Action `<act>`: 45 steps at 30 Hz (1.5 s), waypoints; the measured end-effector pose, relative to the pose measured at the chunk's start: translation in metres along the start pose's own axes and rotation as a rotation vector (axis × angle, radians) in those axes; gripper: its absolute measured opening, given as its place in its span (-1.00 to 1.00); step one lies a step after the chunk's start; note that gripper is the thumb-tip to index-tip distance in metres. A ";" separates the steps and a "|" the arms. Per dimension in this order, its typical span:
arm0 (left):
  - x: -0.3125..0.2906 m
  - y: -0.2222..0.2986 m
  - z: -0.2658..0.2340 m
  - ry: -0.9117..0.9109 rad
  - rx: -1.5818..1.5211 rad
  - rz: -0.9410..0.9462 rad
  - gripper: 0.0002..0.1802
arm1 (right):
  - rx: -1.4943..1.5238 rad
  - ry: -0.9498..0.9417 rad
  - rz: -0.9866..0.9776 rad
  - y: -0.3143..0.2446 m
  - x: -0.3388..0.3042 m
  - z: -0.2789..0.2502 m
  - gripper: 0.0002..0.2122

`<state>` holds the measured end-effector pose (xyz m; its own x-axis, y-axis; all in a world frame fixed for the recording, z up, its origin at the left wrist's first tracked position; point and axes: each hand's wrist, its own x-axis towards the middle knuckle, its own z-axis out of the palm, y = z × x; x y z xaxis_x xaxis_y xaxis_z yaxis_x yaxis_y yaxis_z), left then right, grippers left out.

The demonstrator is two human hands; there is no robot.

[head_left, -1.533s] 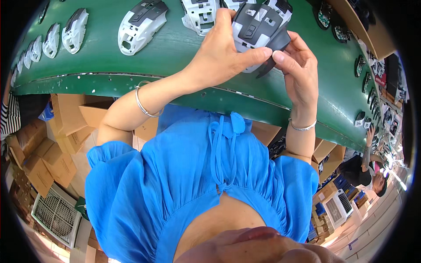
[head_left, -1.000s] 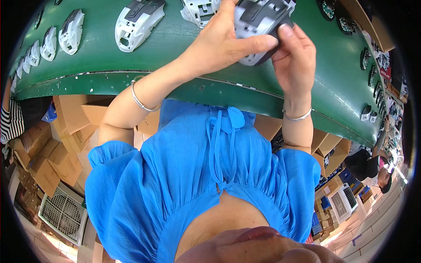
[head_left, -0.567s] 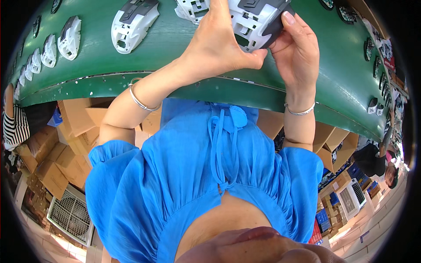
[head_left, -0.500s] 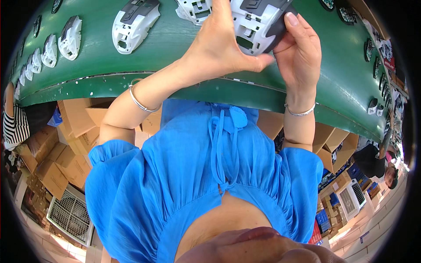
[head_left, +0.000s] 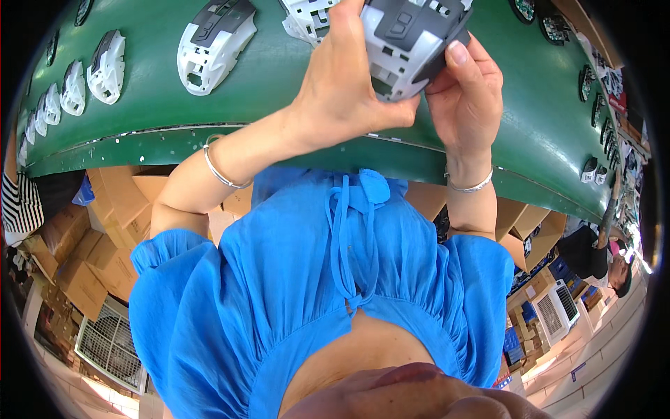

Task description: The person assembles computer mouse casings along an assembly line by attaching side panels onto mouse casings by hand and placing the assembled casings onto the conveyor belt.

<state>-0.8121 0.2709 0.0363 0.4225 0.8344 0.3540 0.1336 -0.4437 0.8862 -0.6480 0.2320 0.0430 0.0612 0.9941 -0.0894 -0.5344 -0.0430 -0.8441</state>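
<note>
Both my hands grip a white plastic shell with dark-grey panels and several square cut-outs (head_left: pixel 407 52), held above the green work surface (head_left: pixel 279 77). My left hand (head_left: pixel 338 91) wraps its left side, with the thumb at the lower end. Against the dark right edge, my right hand (head_left: pixel 465 94) presses with thumb and fingers. Part of a similar white shell (head_left: pixel 307 19) shows just left of my left hand, which partly hides it. Another white and grey shell (head_left: pixel 216 45) lies farther left on the surface.
More shells (head_left: pixel 107 66) form a row along the far left. Small green circuit boards (head_left: pixel 554 28) and black-and-white parts (head_left: pixel 590 170) lie at the right. Below are cardboard boxes (head_left: pixel 112 279). People are at both sides, one in a striped sleeve (head_left: pixel 21 206).
The held shell has come slightly lower and tilted, so more of its grey upper panel shows. My right hand has shifted a little left along with it.
</note>
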 end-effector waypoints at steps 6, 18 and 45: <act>-0.002 0.006 0.005 0.055 0.025 -0.022 0.04 | 0.118 0.017 -0.023 0.002 0.001 0.003 -0.67; -0.012 -0.005 -0.007 0.047 0.221 0.201 0.09 | 0.204 0.044 0.039 0.012 -0.001 0.033 -0.71; -0.010 -0.002 -0.022 -0.182 0.116 0.090 -0.09 | -0.038 0.445 -0.110 -0.013 0.009 -0.013 -0.70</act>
<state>-0.8365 0.2703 0.0377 0.5908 0.7215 0.3610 0.1855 -0.5569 0.8096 -0.6295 0.2398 0.0460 0.4766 0.8537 -0.2097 -0.4737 0.0485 -0.8793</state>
